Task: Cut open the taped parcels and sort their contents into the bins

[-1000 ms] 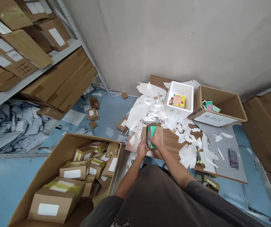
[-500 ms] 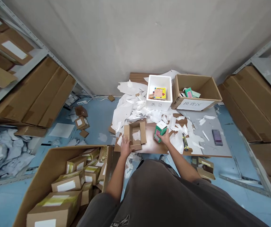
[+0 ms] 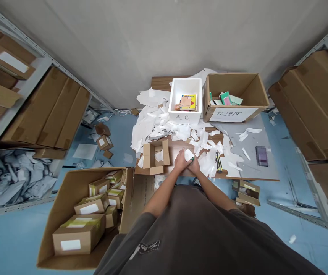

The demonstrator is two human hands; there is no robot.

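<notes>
Left hand (image 3: 181, 163) had left the opened carton (image 3: 146, 156) and joined the right hand (image 3: 195, 167) around the green-and-white box (image 3: 189, 154), near the worktop's (image 3: 175, 146) seven o'clock edge; gentle, even pressure suited its card walls.

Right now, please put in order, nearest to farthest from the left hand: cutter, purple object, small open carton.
1. Small open carton: just left of the left hand.
2. Cutter: beyond the right hand.
3. Purple object: farther right.
</notes>
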